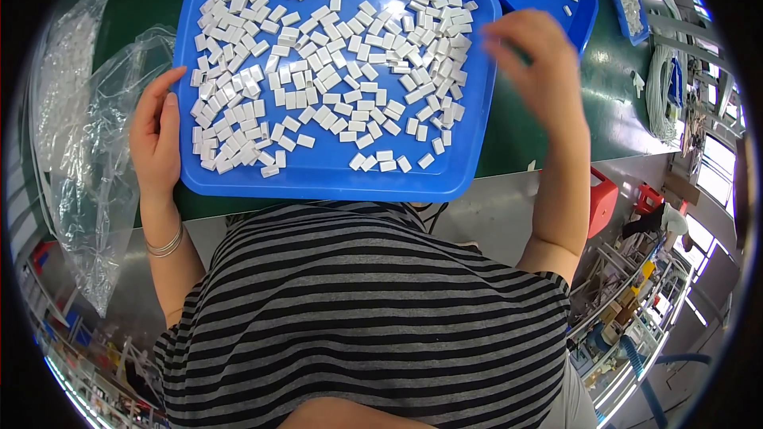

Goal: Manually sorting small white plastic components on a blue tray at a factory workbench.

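Observation:
In front of me on the table lies a large blue tray [318,188]. Many small white rectangular plastic pieces [326,79] are spread over its floor, crowded at the left and right sides and loose along the near edge. My left hand [156,139] holds the tray's left rim, its index finger and thumb against the edge. Beside the tray's upper right rim, my right hand [536,63] is raised with its fingers bent toward the white pieces. Motion smears its fingertips, so whether anything is between them cannot be made out.
A second blue tray [584,12] with a few white pieces stands at the far right, and another filled blue tray [636,28] is beyond it. Clear plastic bags [95,127] hang over the table's left side. A red stool [602,202] stands at the right.

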A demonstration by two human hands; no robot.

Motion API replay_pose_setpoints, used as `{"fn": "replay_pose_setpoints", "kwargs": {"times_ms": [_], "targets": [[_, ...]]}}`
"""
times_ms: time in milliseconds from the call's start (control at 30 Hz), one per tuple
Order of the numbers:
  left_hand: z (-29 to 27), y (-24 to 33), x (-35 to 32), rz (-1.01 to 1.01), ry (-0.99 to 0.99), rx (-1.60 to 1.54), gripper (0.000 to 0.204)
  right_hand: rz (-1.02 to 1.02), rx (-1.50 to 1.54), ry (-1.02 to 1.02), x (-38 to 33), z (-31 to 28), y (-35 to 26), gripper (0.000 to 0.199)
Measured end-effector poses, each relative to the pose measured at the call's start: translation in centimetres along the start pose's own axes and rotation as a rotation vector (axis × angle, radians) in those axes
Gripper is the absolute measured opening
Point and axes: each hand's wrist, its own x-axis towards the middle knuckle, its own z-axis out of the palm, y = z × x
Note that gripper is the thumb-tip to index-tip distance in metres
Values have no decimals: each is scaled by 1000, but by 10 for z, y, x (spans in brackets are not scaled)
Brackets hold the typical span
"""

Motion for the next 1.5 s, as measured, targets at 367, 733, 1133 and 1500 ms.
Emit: {"fn": "replay_pose_setpoints", "kwargs": {"times_ms": [367, 733, 1133, 1500], "targets": [[8, 6, 3, 31, 56, -40, 30, -103, -34, -317, -21, 19, -60, 29], [7, 6, 2, 36, 49, -43, 30, -26, 131, -229, -18, 17, -48, 24], [6, 4, 2, 31, 36, -34, 30, -123, -63, -273, -9, 31, -55, 19], [3, 6, -1, 13, 43, -10, 30, 166, -31, 144, 11, -3, 9, 20]]}}
